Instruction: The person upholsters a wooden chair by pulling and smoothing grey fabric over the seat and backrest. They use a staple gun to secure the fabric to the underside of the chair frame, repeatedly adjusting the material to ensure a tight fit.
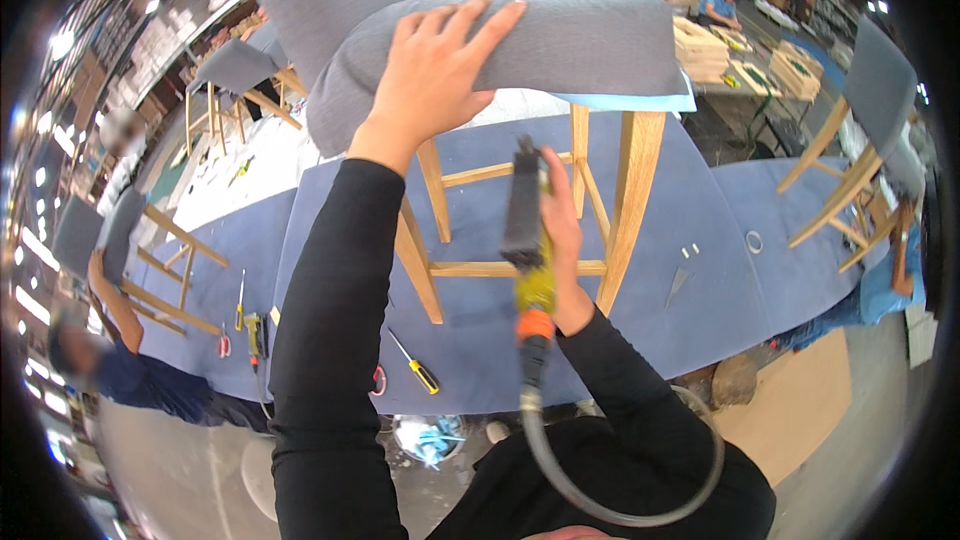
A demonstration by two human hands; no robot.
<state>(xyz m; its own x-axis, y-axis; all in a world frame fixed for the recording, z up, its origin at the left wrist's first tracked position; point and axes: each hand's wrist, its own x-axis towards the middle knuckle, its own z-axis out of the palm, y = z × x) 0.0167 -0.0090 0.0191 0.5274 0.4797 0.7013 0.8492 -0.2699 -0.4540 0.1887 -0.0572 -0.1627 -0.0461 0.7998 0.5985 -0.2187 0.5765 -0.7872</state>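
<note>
An upholstered wooden chair [590, 35] stands on the blue-covered table [500, 340], its grey fabric seat high and its light wood legs on the table. My left hand [435, 70] lies on the side of the seat, open, fingers spread over the fabric. Below the seat edge, a light blue layer [630, 101] shows under the grey cover. My right hand [563, 230] is closed around a yellow and black air staple gun [527, 210], held with its nose up in front of the chair legs, apart from the seat. A clear air hose [560, 485] loops from its orange fitting.
On the table lie a yellow-handled screwdriver [425, 377], red-handled scissors [378, 380], a tape ring [754, 241] and another staple gun [256, 338]. Co-workers handle chairs at left [125, 230] and right [880, 80]. A bucket [425, 435] holding blue scraps stands below the table edge.
</note>
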